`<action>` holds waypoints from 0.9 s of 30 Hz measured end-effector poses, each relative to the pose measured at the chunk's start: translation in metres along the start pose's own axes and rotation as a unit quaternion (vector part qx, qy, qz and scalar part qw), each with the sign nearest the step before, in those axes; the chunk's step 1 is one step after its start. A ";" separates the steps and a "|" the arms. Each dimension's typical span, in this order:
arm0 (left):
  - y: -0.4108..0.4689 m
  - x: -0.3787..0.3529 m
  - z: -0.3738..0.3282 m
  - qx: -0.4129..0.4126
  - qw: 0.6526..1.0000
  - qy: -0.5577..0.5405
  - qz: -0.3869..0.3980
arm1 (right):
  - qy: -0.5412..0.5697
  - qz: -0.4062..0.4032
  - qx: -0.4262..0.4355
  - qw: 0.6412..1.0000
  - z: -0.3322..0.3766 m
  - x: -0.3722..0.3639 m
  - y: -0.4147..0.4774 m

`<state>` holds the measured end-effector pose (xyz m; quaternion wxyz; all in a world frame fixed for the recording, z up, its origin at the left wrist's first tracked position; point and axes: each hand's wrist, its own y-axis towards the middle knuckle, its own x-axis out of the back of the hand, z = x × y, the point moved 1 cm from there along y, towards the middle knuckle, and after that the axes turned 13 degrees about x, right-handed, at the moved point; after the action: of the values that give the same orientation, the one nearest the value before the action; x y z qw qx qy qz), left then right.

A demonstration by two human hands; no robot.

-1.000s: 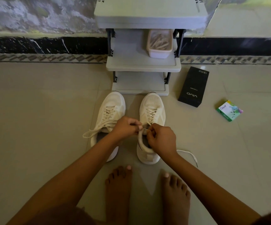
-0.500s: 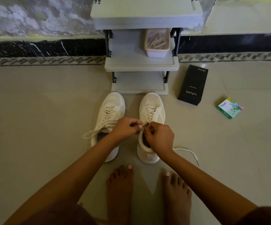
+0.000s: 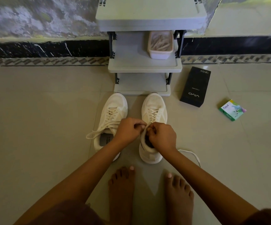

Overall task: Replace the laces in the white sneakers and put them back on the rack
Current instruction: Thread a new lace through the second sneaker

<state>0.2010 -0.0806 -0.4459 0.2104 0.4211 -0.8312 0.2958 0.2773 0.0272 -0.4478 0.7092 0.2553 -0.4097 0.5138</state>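
- Head view: two white sneakers stand side by side on the floor (image 3: 34, 127), just in front of the gray rack (image 3: 144, 67).
- Both sneakers lie long-ways from the person to the rack. Their toes point away from the person, at the bottom shelf, and their heels point back at the bare feet (image 3: 121, 189).
- The left sneaker (image 3: 113, 108) leans its toe a little to the right. The right sneaker (image 3: 154, 108) lies almost straight.
- The left hand (image 3: 128, 130) reaches across to the top of the right sneaker. Its fingers are curled and pinch the lace (image 3: 153, 115) there.
- The right hand (image 3: 162, 137) is over the opening of the same sneaker. Its fingers are curled too and pinch the lace at the same spot, so the two hands touch.
- One thin end of the lace lies on the floor to the right of the right sneaker, under the right arm.
- The left sneaker has a loose lace end (image 3: 92, 134) hanging off its left side.
- A pale tub (image 3: 160, 52) sits on the middle shelf.
- A black box (image 3: 195, 86) and a small green box (image 3: 232, 110) lie on the floor to the right of the rack.
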 end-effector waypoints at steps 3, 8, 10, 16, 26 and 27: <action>0.002 -0.002 0.005 0.005 0.999 -0.053 -0.012 | 0.077 0.054 0.028 0.995 -0.010 0.010 0.001; 0.003 -0.008 0.003 -0.026 0.999 -0.010 -0.026 | 0.003 -0.041 0.125 0.991 -0.030 0.020 -0.006; 0.003 -0.012 0.000 -0.013 0.999 -0.016 -0.041 | 0.011 0.046 0.133 0.990 -0.038 0.015 -0.008; 0.005 0.032 -0.044 0.049 0.870 -0.491 0.017 | 0.039 0.054 0.120 0.991 -0.050 0.005 -0.010; 0.003 0.013 -0.013 0.040 0.982 0.176 0.047 | 0.115 0.027 0.075 0.990 -0.057 0.011 -0.004; 0.002 0.008 -0.009 0.036 0.987 0.142 0.067 | 0.111 0.026 0.078 0.990 -0.057 0.011 -0.004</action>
<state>0.1957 -0.0782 -0.4348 0.2905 0.3260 -0.8080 0.3957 0.3009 0.0759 -0.4690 0.7146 0.2404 -0.2932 0.5878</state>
